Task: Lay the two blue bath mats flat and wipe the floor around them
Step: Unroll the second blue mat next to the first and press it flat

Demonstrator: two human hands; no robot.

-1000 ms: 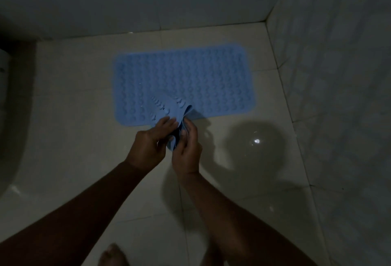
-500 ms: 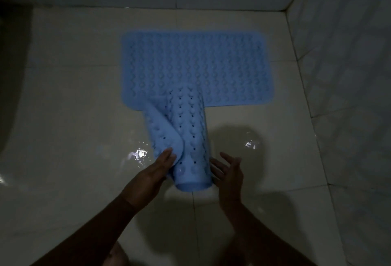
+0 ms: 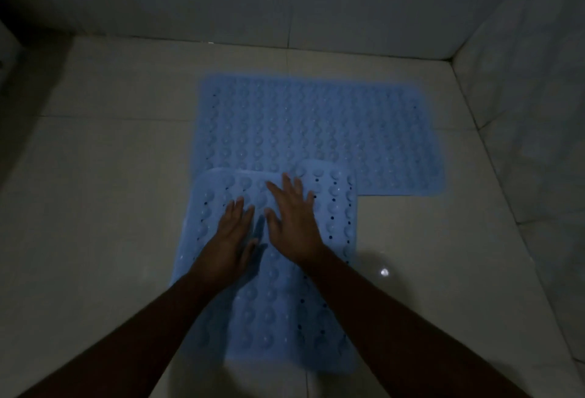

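Blue near mat overlapping far mat, tiled walls

We see two rubbery-looking blue bath mats, studded with raised bumps and small holes, on a glossy, smooth tiled floor.

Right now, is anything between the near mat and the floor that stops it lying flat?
Yes: the near mat overlaps the far mat at its far edge, under both flat hands, left hand and right hand. Elsewhere nothing visible.
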